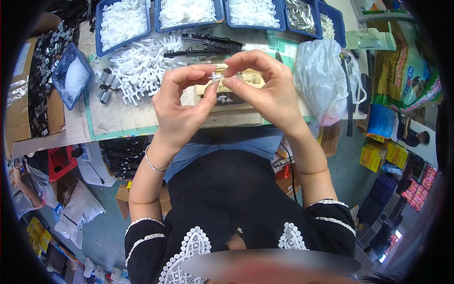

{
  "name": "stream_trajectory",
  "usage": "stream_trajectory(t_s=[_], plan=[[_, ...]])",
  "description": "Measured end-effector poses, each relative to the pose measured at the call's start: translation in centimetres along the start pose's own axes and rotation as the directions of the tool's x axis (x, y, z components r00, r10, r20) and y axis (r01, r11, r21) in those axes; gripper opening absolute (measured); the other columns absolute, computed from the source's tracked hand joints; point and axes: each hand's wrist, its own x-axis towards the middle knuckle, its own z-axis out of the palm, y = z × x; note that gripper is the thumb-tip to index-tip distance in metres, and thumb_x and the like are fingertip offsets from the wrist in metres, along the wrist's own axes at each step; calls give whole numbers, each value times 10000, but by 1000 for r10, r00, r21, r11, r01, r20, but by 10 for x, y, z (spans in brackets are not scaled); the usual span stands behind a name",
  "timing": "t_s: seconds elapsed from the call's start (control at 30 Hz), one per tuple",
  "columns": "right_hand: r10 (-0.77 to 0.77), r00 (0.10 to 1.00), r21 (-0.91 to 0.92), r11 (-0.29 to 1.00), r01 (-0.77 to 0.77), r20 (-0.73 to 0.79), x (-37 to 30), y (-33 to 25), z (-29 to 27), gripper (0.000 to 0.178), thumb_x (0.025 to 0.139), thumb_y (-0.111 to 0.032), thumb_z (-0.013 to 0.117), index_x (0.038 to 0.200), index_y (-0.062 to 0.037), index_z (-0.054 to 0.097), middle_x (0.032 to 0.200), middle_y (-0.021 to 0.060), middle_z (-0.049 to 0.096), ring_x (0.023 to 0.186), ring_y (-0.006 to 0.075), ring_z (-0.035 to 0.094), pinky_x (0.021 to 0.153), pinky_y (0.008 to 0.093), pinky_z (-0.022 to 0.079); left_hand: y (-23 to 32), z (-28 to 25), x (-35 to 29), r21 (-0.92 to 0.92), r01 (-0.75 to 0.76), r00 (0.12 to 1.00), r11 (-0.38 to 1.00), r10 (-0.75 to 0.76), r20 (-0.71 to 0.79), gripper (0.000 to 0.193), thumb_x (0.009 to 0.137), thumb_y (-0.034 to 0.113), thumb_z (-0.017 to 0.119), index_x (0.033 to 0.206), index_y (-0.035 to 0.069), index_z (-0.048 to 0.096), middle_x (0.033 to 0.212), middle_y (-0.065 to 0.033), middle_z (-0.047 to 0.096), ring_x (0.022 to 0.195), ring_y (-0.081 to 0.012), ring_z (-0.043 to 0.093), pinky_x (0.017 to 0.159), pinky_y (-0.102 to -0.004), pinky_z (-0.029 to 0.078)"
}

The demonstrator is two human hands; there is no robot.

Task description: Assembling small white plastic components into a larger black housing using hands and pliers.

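Above the workbench (pixel 118 118), left hand (pixel 182 106) and right hand (pixel 265 90) are both pinching one small white plastic part (pixel 217 76) between fingertips; probably a clip, too small to tell; loose white parts (pixel 142 66) lying just behind

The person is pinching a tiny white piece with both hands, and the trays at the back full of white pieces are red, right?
Not quite: the trays are blue, not red, as the head view shows. The rest holds: the left hand and the right hand pinch a tiny white piece between their fingertips, and the trays at the back are full of white pieces.
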Motion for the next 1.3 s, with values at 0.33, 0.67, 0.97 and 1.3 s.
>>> stream_trajectory(t_s=[0.33, 0.67, 0.97, 1.3], plan=[[-304, 948, -524, 794, 307, 94, -5, 0, 3, 110, 686, -103, 675, 738, -52, 592, 745, 61, 579, 738, 245, 529, 663, 349, 409, -8, -1, 1, 440, -609, 792, 660, 540, 284, 460, 682, -96, 674, 1088, 10, 487, 912, -147, 632, 798, -301, 640, 672, -356, 537], [-464, 873, -522, 713, 468, 149, -33, 26, -1, 182, 660, -89, 702, 818, -95, 611, 841, 22, 576, 826, 223, 530, 757, 342, 410, 6, 2, -25, -368, 390, 916, 844, -317, 244, 538, 793, -33, 655, 1253, 13, 380, 1046, -150, 626, 963, -188, 610, 858, -282, 484], [-406, 894, -636, 642, 428, 191, -35, 28, -8, 163, 699, -103, 674, 842, -108, 597, 848, 11, 563, 830, 207, 533, 774, 337, 393, 6, 6, -25, -51, 278, 952, 959, -268, 149, 507, 750, -32, 692, 1212, -2, 485, 1087, -157, 622, 985, -233, 622, 847, -309, 509], [-285, 872, -645, 589, 487, 398, -25, 44, -18, 96, 709, -112, 651, 756, -85, 571, 780, 21, 534, 811, 202, 531, 781, 333, 406, -4, -4, -41, 683, -353, 920, 640, 102, 379, 299, 680, 97, 717, 974, 91, 660, 857, -19, 557, 745, -185, 526, 647, -322, 376]])
